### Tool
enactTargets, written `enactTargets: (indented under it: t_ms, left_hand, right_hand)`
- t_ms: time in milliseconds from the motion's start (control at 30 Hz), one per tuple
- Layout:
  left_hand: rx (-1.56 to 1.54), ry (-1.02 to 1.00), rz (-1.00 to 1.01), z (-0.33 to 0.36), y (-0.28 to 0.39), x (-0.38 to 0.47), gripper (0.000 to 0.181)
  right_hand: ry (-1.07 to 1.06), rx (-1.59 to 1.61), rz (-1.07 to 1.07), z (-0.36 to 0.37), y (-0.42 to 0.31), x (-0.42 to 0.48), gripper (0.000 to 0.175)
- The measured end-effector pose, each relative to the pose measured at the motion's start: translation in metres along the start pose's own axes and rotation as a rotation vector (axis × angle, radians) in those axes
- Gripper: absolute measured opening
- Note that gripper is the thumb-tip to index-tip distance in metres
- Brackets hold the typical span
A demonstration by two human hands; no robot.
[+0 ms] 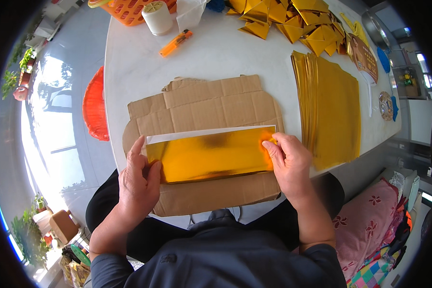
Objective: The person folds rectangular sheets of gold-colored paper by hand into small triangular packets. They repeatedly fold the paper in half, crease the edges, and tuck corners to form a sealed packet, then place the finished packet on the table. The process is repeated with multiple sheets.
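A gold foil paper sheet (212,154) is folded over lengthwise into a long strip, with a thin white strip of its reverse side showing along the far edge. It lies above a flattened piece of corrugated cardboard (208,111). At the strip's left end is my left hand (138,180), its thumb on the foil and its index finger stretched up along the corner; the other fingertips are hidden. My right hand (291,162) pinches the right end between thumb and curled index finger. The foil mirrors that hand in orange.
Right of the cardboard lies a stack of flat gold foil sheets (334,115). Folded gold foil pieces (298,21) are heaped at the far side. An orange lighter (176,43), a white thread spool (157,18), an orange plastic basket (129,12) and a hand fan (363,59) rest on the table (230,54).
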State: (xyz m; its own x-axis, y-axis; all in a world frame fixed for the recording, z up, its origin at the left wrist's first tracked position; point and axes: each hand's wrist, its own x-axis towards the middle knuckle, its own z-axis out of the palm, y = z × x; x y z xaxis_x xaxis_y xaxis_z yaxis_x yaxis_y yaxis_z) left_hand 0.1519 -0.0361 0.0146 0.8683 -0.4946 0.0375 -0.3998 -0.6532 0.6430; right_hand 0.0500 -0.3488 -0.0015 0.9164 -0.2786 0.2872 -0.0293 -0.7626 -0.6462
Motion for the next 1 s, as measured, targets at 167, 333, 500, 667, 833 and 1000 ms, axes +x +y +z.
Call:
enactTargets:
  t_ms: [167,333,500,667,833,1000]
  left_hand:
    - [-0.042,0.016,-0.058,0.0023,-0.0020,0.0010,0.056]
    - [-0.023,0.027,-0.063,0.0035,-0.0017,0.0028,0.058]
    - [-0.025,0.020,-0.079,0.0036,-0.0004,0.0047,0.062]
    - [-0.016,0.017,-0.052,0.0028,0.0004,0.0068,0.065]
    - [0.006,0.002,-0.052,0.0017,0.0002,0.0074,0.066]
    - [0.014,-0.020,-0.063,0.0013,-0.0009,0.0082,0.067]
  right_hand:
    - [0.002,-0.018,-0.004,0.0008,0.0002,-0.0001,0.025]
    - [0.004,-0.068,-0.023,0.0003,0.0005,-0.0010,0.030]
    - [-0.008,-0.103,-0.022,-0.0009,-0.0004,-0.0013,0.035]
    - [-0.004,-0.108,-0.021,-0.0009,-0.0001,-0.0007,0.037]
    - [-0.008,-0.123,-0.015,-0.0007,-0.0004,0.0000,0.039]
    - [-0.028,-0.105,0.025,-0.0020,-0.0018,-0.0008,0.034]
